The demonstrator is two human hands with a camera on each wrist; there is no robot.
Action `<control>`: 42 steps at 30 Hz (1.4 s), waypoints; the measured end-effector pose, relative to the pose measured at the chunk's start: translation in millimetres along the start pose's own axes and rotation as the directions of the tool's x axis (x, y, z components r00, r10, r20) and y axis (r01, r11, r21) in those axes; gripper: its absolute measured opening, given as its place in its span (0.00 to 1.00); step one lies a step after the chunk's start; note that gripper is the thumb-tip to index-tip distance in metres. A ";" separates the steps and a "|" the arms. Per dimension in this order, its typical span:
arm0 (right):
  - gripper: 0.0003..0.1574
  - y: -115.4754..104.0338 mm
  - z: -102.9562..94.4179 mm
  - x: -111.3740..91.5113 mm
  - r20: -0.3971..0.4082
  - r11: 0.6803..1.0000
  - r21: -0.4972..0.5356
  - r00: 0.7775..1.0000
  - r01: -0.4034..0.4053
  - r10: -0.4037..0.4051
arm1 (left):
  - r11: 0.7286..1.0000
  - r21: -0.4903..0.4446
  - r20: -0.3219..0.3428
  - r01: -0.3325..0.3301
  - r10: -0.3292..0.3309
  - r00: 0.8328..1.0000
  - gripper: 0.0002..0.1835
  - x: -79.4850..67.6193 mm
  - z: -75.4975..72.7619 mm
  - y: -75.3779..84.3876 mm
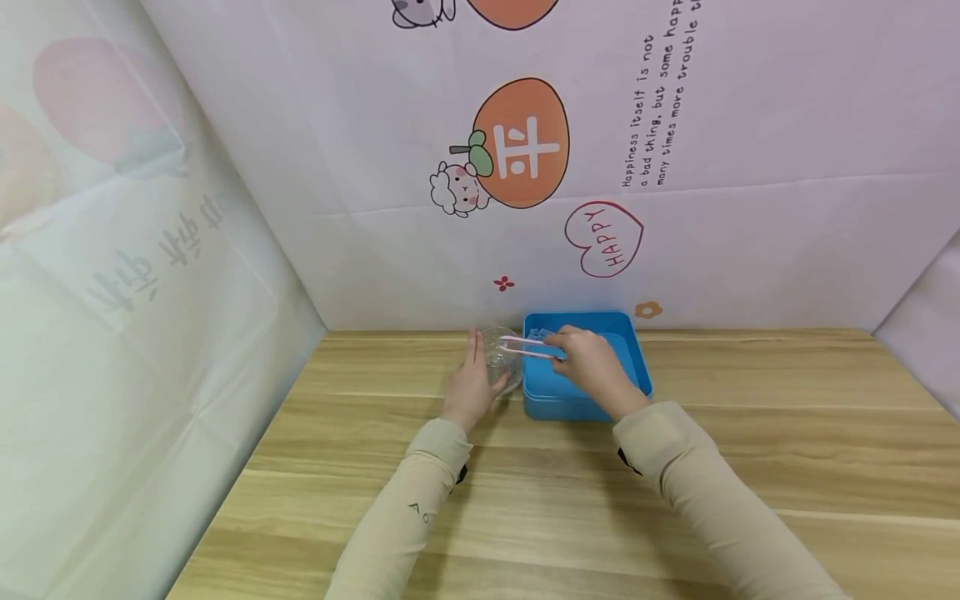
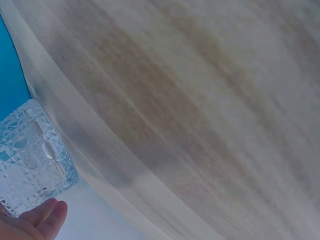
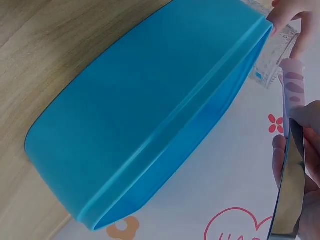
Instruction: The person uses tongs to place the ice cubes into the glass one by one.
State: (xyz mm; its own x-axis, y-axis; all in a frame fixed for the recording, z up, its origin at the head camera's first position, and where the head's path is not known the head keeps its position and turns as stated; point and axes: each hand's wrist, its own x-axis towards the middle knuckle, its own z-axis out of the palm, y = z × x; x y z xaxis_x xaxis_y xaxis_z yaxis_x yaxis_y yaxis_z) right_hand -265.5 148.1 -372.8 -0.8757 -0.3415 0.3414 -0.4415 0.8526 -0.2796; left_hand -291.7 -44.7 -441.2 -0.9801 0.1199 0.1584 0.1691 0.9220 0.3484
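Note:
A clear cut-glass bowl (image 1: 504, 379) stands at the left side of an open blue plastic box (image 1: 564, 408). My left hand (image 1: 470, 389) holds the bowl, fingers along its left side and thumb at its near side. My right hand (image 1: 594, 371) pinches metal tongs (image 3: 291, 197) with pale pink, purple-spotted tips (image 3: 294, 85). Those tips reach left, out over the bowl, with a narrow gap between the arms. Small light-blue pieces (image 1: 538, 334) lie in the box's far left corner. In the right wrist view a small blue spot (image 3: 258, 75) shows through the glass.
Behind the box and bowl rises a white printed cloth (image 1: 390, 250), close to the table's far edge. Another cloth (image 1: 150, 333) hangs along the left side. The wood-grain table (image 1: 525, 517) extends nearer and to the right.

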 end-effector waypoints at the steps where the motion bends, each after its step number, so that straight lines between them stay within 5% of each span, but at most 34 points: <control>1: 0.19 0.2 0.3 -0.2 -0.006 1.000 -0.008 1.000 0.008 -0.008 | 1.000 -0.005 -0.002 -0.001 0.000 1.000 0.48 0.0 0.0 0.1; 20: 0.20 -0.5 3.0 -1.3 -0.011 0.999 -0.027 1.000 0.022 -0.023 | 1.000 -0.014 -0.020 -0.003 0.003 1.000 0.48 0.3 1.6 -0.7; 35: 0.28 3.6 2.0 -0.4 0.052 0.996 0.015 0.994 -0.093 0.092 | 1.000 0.011 -0.012 -0.008 0.008 1.000 0.47 0.0 1.1 -1.2; 42: 0.27 11.0 -3.0 -1.9 0.016 0.990 0.036 0.990 -0.139 0.139 | 1.000 -0.001 0.002 -0.002 0.002 1.000 0.47 0.3 -0.1 -0.8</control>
State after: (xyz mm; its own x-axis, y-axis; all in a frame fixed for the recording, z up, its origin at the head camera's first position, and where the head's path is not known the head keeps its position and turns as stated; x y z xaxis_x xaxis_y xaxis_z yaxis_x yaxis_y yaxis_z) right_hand -268.1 159.3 -373.8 -0.9316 -0.2260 0.2847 -0.3217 0.8772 -0.3563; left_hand -292.1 -45.5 -441.4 -0.9798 0.1229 0.1575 0.1716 0.9214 0.3486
